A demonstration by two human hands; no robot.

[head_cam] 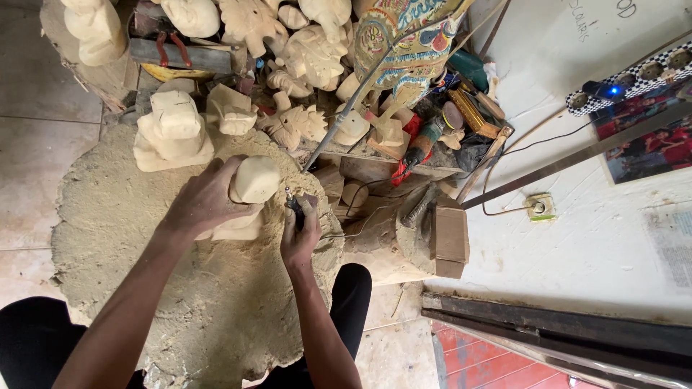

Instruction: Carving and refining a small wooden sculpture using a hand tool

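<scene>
My left hand (205, 198) grips a pale, unpainted wooden carving (252, 184) that stands on a sawdust-covered work stump (144, 259). My right hand (301, 234) is closed around a small rotary carving tool (294, 204), whose tip sits right beside the carving's right side. A thin cable (360, 227) trails from the tool off to the right.
Several unfinished pale carvings (173, 130) crowd the far edge of the stump and the shelf behind. A painted, multicoloured figure (404, 36) leans at the back, amid scattered tools (425, 144). A cardboard box (450, 238), a wall socket (539, 207) and a power strip (634, 79) lie right.
</scene>
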